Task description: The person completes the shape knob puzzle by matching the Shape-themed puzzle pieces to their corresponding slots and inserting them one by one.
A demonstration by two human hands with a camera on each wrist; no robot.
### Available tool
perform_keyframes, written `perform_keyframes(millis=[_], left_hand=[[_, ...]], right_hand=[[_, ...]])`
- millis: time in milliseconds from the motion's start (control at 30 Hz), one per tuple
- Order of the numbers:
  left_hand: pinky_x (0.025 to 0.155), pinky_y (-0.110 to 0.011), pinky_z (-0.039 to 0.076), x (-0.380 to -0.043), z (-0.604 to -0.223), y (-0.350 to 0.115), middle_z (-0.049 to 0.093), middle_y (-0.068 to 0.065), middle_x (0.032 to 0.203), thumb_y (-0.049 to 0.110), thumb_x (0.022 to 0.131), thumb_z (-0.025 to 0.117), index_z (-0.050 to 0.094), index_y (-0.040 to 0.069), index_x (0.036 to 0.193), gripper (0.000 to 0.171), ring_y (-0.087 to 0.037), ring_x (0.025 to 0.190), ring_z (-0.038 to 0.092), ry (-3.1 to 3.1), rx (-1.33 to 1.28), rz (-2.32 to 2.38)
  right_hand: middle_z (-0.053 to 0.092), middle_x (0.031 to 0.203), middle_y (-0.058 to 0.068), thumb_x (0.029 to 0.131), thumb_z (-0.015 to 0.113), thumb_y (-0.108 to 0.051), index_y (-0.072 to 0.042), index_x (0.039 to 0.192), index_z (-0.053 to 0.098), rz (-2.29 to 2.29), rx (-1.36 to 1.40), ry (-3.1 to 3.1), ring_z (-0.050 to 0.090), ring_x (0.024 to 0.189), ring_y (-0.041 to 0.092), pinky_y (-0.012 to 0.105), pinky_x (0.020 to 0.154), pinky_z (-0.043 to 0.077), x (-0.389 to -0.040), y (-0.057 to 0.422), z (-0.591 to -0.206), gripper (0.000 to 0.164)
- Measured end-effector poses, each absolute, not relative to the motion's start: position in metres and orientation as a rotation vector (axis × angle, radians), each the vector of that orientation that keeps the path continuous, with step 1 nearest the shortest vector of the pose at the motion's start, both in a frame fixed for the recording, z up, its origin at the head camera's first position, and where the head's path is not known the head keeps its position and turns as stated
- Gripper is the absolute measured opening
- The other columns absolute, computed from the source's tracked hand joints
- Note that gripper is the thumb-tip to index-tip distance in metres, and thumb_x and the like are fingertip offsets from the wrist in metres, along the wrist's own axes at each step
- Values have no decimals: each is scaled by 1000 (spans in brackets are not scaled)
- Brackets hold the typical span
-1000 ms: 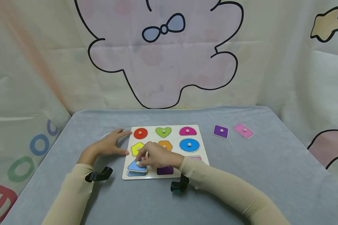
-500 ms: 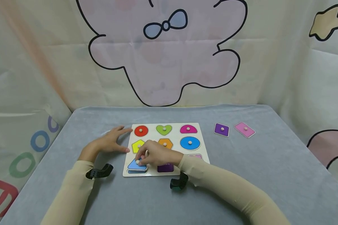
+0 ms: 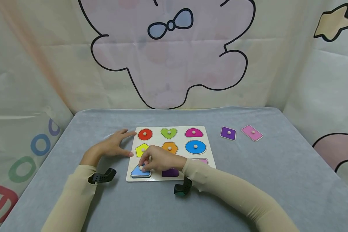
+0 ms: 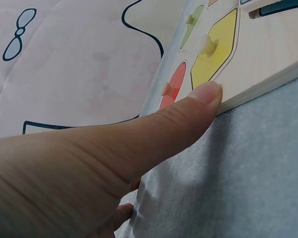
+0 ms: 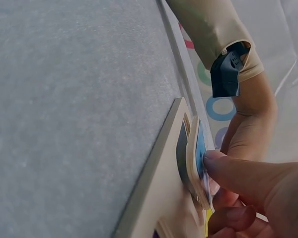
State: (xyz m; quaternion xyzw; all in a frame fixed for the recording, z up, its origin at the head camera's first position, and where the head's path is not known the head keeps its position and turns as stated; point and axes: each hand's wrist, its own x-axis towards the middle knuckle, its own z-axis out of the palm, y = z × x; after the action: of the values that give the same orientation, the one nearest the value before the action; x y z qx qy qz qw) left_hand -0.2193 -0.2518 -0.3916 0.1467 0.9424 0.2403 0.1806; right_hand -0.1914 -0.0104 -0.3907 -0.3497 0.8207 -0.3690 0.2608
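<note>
My right hand (image 3: 162, 159) pinches the small knob of a blue triangle puzzle piece (image 3: 140, 173) over the near left corner of a white wooden puzzle board (image 3: 156, 178). In the right wrist view the triangle piece (image 5: 196, 158) stands slightly off the board, tilted above its dark triangular recess (image 5: 182, 148). My left hand (image 3: 111, 146) lies at the board's left edge with fingers spread; in the left wrist view its thumb (image 4: 188, 111) touches the edge beside the yellow pentagon piece (image 4: 216, 47). The right hand partly hides the middle of the board.
Seated in the board are a red circle (image 3: 145, 134), a green heart (image 3: 169, 133), a magenta half-circle (image 3: 194, 132), an orange hexagon (image 3: 170, 147) and a blue oval (image 3: 195, 147). A purple rectangle piece (image 3: 228, 133) and a pink one (image 3: 252, 133) lie on the cloth to the right.
The blue triangle piece in my right hand has shifted slightly nearer and now covers more of its recess. My left hand stays at the board's edge.
</note>
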Motion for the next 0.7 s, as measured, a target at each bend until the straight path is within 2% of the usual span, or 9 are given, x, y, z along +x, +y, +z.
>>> perform_keyframes(millis=[700], left_hand=[[112, -79, 24, -220, -394, -253, 14, -29, 166, 45, 81, 82, 35, 19, 158, 94, -55, 150, 14, 2665, 408, 672]], right_hand=[[53, 67, -7, 89, 78, -9, -7, 98, 79, -983, -998, 2216, 49, 66, 4, 14, 59, 36, -191, -14, -394, 10]])
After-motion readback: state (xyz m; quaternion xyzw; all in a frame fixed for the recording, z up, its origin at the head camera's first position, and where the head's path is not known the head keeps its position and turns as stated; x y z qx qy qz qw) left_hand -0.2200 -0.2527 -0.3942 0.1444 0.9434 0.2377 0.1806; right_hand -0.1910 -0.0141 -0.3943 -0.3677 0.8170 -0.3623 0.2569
